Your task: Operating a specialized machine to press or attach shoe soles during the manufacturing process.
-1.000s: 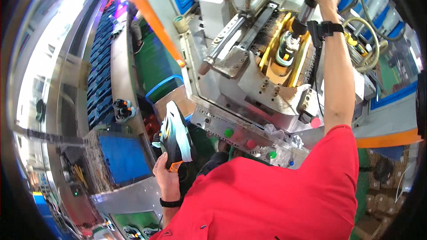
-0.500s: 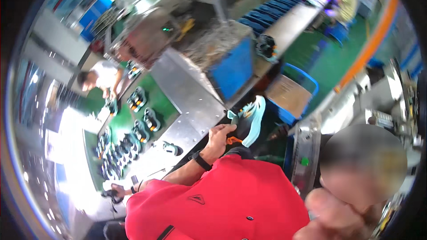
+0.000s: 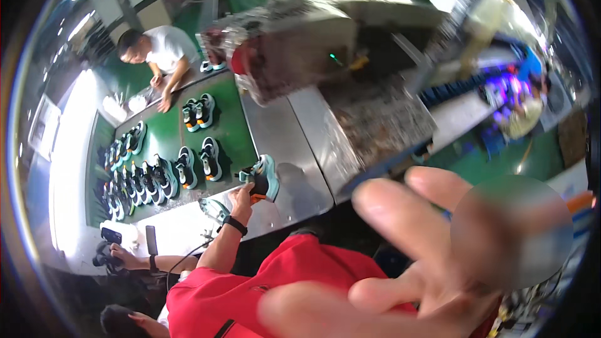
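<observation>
My left hand point(image 3: 240, 201), with a black band at the wrist, is closed on a black sneaker point(image 3: 268, 178) with a pale teal sole and an orange part. The sneaker is held over the metal table edge. Just left of that hand, another pale teal shoe point(image 3: 214, 209) lies on the edge strip. My right hand point(image 3: 429, 269) is raised very close in front, large and blurred. Its fingers are spread with nothing seen between them, and a blurred round patch hides part of it.
Rows of sneakers point(image 3: 144, 181) stand on a green belt point(image 3: 231, 119). A person in white point(image 3: 168, 50) leans over its far side. At lower left, another person's hand point(image 3: 128, 258) grips a dark device point(image 3: 107, 256). A plastic-wrapped machine point(image 3: 294, 50) rises beyond the metal table point(image 3: 300, 188).
The view has swung toward the belt. My left hand and the sneaker have gone from beside the blue-framed cart to over the metal table. My right hand has come up, fingers spread.
</observation>
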Demonstrator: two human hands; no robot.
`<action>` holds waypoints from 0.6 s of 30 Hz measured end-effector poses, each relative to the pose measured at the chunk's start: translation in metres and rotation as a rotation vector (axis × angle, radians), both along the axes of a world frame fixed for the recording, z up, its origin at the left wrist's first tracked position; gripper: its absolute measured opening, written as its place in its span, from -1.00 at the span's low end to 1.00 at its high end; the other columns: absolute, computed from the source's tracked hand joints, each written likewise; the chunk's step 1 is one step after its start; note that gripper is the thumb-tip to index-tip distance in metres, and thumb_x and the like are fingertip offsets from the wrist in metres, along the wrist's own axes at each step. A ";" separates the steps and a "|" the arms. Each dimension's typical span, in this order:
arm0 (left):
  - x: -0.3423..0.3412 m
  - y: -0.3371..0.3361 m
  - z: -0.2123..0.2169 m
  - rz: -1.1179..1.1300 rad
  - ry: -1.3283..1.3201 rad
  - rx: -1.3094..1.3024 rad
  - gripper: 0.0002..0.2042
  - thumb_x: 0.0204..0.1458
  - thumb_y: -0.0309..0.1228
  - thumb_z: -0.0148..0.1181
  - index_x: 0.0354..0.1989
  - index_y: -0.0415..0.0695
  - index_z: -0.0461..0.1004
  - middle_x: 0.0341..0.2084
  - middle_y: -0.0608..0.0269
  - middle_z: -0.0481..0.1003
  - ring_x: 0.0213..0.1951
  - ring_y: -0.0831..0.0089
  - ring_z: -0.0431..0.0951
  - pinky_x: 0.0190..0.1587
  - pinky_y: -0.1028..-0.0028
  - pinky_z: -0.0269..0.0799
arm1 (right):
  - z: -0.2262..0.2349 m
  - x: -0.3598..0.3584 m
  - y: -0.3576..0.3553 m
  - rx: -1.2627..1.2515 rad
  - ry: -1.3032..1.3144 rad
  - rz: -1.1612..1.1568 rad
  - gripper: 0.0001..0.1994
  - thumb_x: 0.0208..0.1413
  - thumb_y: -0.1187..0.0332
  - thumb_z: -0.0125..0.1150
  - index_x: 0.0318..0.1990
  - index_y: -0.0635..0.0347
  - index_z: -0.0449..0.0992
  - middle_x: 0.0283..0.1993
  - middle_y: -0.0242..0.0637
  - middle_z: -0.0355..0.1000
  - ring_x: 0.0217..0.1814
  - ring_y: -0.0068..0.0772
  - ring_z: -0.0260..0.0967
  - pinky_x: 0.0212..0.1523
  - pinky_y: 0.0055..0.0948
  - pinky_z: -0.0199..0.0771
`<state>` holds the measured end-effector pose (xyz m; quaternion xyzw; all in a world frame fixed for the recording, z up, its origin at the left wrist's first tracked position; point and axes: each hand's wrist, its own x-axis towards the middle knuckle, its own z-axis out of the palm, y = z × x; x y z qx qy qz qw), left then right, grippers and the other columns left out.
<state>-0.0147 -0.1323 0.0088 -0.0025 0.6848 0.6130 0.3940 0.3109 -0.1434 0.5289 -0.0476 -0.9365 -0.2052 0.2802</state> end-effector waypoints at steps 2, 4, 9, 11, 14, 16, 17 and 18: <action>-0.040 0.025 0.016 -0.087 0.136 0.026 -0.72 -0.19 -0.37 0.37 -0.46 -0.41 0.54 -0.57 0.12 0.52 -0.56 0.38 0.52 -0.48 0.44 0.48 | 0.008 -0.034 0.028 0.010 -0.067 0.017 -0.66 0.18 -0.06 0.06 -0.08 -0.12 0.56 -0.08 -0.40 0.50 -0.13 -0.39 0.46 -0.36 -0.53 0.60; -0.071 0.042 0.008 -0.015 0.347 -0.021 -0.75 -0.20 -0.38 0.34 -0.50 -0.39 0.56 -0.65 0.17 0.50 -0.58 0.43 0.48 -0.49 0.45 0.41 | 0.002 -0.055 0.061 -0.286 0.094 -0.092 -0.64 0.01 0.23 0.20 -0.02 0.10 0.50 -0.17 -0.20 0.47 -0.15 -0.08 0.44 -0.13 -0.22 0.47; -0.149 0.075 -0.077 0.049 0.629 -0.222 -0.70 -0.20 -0.27 0.30 -0.45 -0.30 0.48 -0.58 0.05 0.49 -0.47 0.22 0.52 -0.36 0.25 0.41 | 0.030 -0.148 0.273 0.097 -0.084 -0.073 -0.48 -0.09 0.59 0.22 0.13 0.14 0.44 0.05 -0.18 0.47 0.07 -0.11 0.43 0.12 -0.26 0.40; -0.158 0.091 -0.103 -0.011 0.743 -0.321 -0.69 -0.15 -0.25 0.30 -0.36 -0.24 0.43 -0.47 -0.03 0.51 -0.41 0.05 0.53 -0.32 0.16 0.43 | 0.033 -0.190 0.354 0.202 -0.195 -0.220 -0.43 -0.11 0.66 0.15 0.16 0.13 0.41 0.12 -0.18 0.42 0.16 -0.12 0.37 0.23 -0.27 0.33; -0.143 0.125 -0.072 -0.077 0.896 -0.453 -0.67 -0.06 -0.24 0.30 -0.34 -0.21 0.34 -0.46 -0.09 0.49 -0.37 -0.11 0.52 -0.32 0.07 0.41 | 0.041 -0.239 0.470 0.335 -0.372 -0.304 -0.31 -0.14 0.70 0.11 0.27 0.10 0.29 0.28 -0.14 0.27 0.37 -0.13 0.15 0.39 -0.28 0.09; -0.145 0.121 -0.076 -0.093 0.856 -0.506 -0.68 -0.05 -0.23 0.29 -0.32 -0.19 0.33 -0.50 -0.07 0.48 -0.37 -0.10 0.52 -0.32 0.07 0.41 | 0.021 -0.279 0.552 -0.370 -0.171 0.028 -0.29 -0.15 0.70 0.11 0.29 0.10 0.26 0.31 -0.16 0.24 0.41 -0.13 0.09 0.42 -0.26 0.02; -0.143 0.116 -0.071 -0.098 0.814 -0.510 -0.68 -0.03 -0.24 0.28 -0.30 -0.18 0.33 -0.47 -0.08 0.48 -0.37 -0.11 0.52 -0.33 0.05 0.39 | 0.007 -0.302 0.583 -1.059 0.047 0.295 -0.26 -0.15 0.71 0.10 0.30 0.09 0.24 0.33 -0.17 0.20 0.44 -0.13 0.03 0.45 -0.25 -0.05; -0.141 0.107 -0.080 -0.102 0.863 -0.529 -0.68 -0.02 -0.24 0.27 -0.25 -0.16 0.31 -0.43 -0.07 0.48 -0.38 -0.12 0.52 -0.34 0.05 0.39 | -0.004 -0.327 0.599 -1.090 0.020 0.328 -0.26 -0.15 0.71 0.10 0.30 0.09 0.24 0.33 -0.17 0.20 0.44 -0.13 0.03 0.45 -0.25 -0.05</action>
